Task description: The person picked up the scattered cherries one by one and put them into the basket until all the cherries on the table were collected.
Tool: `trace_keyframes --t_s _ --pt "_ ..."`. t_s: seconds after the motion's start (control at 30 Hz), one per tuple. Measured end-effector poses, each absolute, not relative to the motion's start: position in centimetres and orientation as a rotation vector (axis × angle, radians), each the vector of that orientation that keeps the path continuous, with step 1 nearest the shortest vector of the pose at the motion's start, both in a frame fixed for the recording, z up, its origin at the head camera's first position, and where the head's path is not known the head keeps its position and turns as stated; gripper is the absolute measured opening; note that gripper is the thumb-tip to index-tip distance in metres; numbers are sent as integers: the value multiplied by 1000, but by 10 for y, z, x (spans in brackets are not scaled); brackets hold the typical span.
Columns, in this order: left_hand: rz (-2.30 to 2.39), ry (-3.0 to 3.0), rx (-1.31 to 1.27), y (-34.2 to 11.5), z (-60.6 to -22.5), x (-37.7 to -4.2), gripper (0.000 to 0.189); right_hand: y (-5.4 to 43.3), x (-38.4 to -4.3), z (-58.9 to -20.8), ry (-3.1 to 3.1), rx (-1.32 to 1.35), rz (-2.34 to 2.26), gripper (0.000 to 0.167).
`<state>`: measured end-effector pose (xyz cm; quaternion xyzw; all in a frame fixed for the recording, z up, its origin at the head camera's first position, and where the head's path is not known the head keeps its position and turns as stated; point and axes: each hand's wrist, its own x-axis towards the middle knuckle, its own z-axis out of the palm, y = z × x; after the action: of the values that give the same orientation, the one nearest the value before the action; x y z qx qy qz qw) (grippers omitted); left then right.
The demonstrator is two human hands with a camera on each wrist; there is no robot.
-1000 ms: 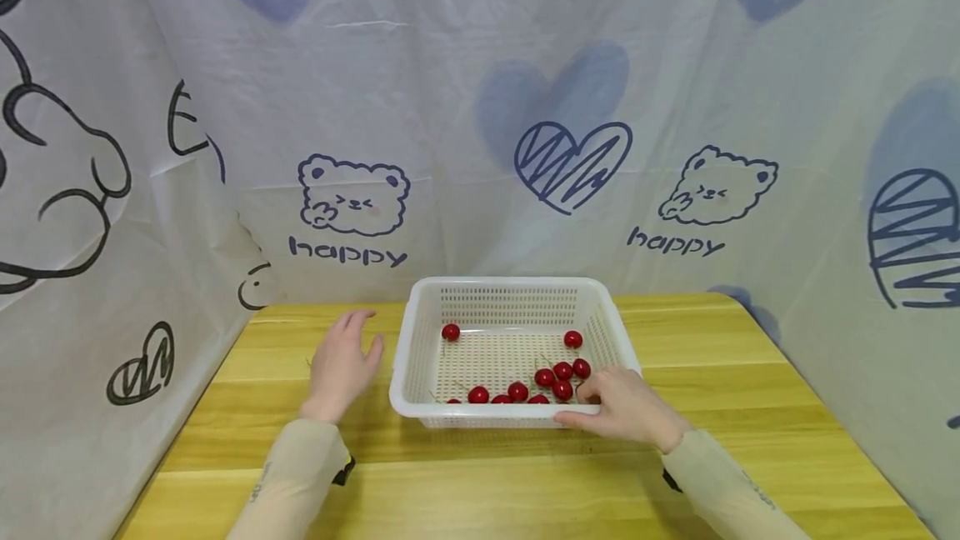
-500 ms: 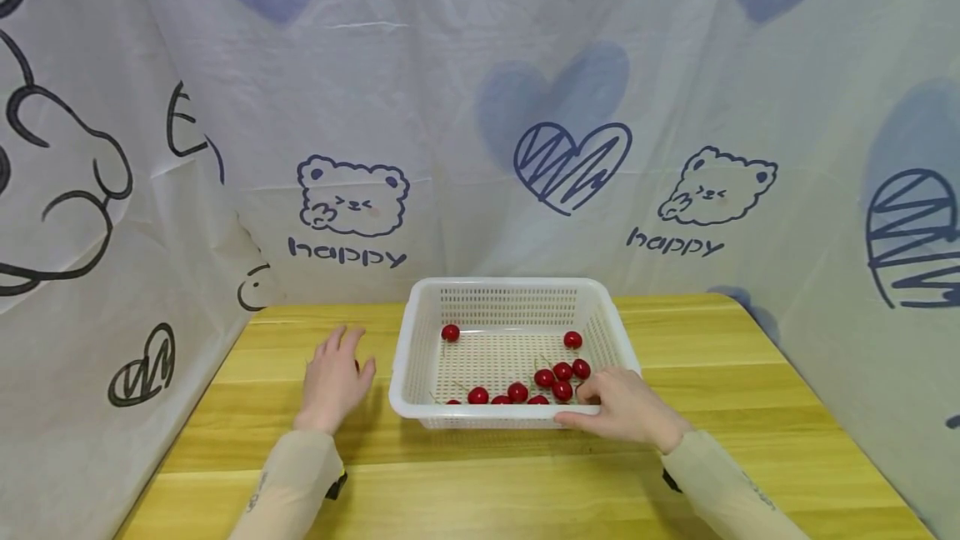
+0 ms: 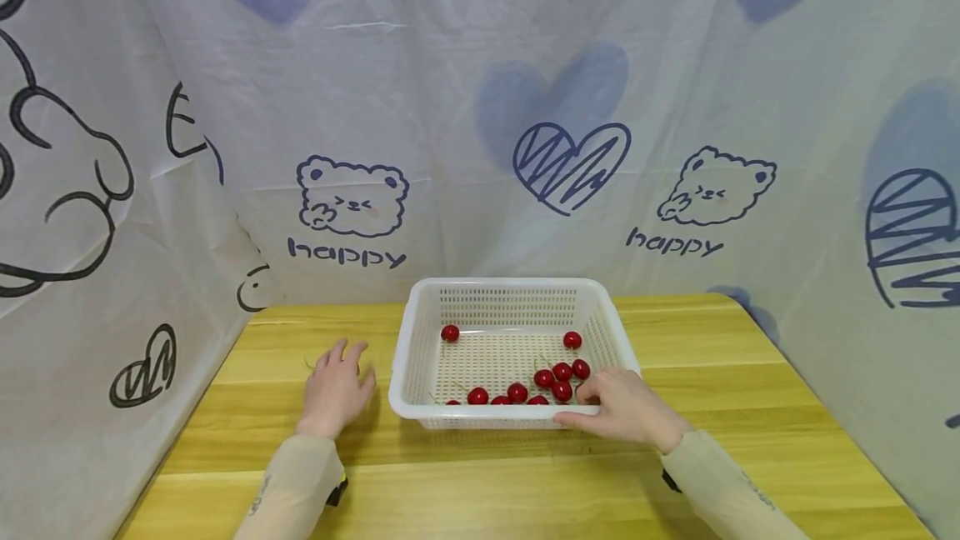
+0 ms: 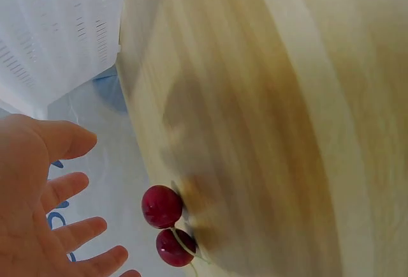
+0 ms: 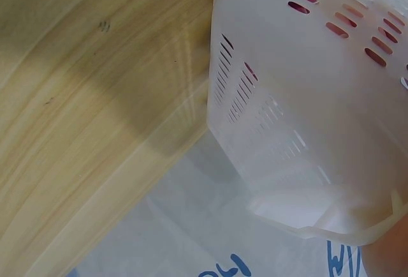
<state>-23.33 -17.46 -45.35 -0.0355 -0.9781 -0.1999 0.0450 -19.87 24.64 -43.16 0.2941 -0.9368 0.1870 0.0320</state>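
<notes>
A white plastic basket [image 3: 495, 412] holds several red cherries [image 3: 517, 392], most of them along its near side. My right hand [image 3: 626, 405] grips the basket's near rim toward the right corner, thumb outside and fingers over the inside. To the left of the basket, my left hand [image 3: 333, 394] hovers over the table with loosely bent, spread fingers and nothing between them. Two cherries with stems lie on the table just beyond those fingertips in the left wrist view: an upper cherry [image 4: 162, 206] and a lower cherry [image 4: 173, 247]. In the head view the left hand hides them.
The wooden table [image 3: 495, 490] carries the basket close to its back edge. Behind and on both sides hangs a pale cloth [image 3: 465, 107] printed with hearts and bears. Another cherry [image 3: 450, 333] sits alone at the basket's left back.
My left hand has moved slightly left and nearer the body, lowering over the cherries on the table. The right hand and the basket have stayed in place.
</notes>
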Motion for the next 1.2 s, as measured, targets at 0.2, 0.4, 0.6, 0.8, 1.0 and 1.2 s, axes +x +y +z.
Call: trace_keyframes --t_s 0.2,0.4,0.6,0.8,1.0,1.2 --pt "-576 -3023 -126 -173 -458 -231 52 246 -198 -431 -2883 904 577 62" --pt "-586 -3059 -118 -172 -461 -231 52 246 -198 -430 -2887 908 581 61" --pt "-592 -3061 -123 -171 -462 -230 50 246 -198 -431 -2883 906 580 61" --pt "-581 -3059 -138 -171 -462 -230 49 246 -198 -431 -2883 906 588 61" --pt "-596 -3068 -135 -172 -465 -231 49 246 -198 -431 -2877 910 599 61" --pt "-604 -3067 -127 -173 -467 -233 49 246 -198 -431 -2887 901 591 61"
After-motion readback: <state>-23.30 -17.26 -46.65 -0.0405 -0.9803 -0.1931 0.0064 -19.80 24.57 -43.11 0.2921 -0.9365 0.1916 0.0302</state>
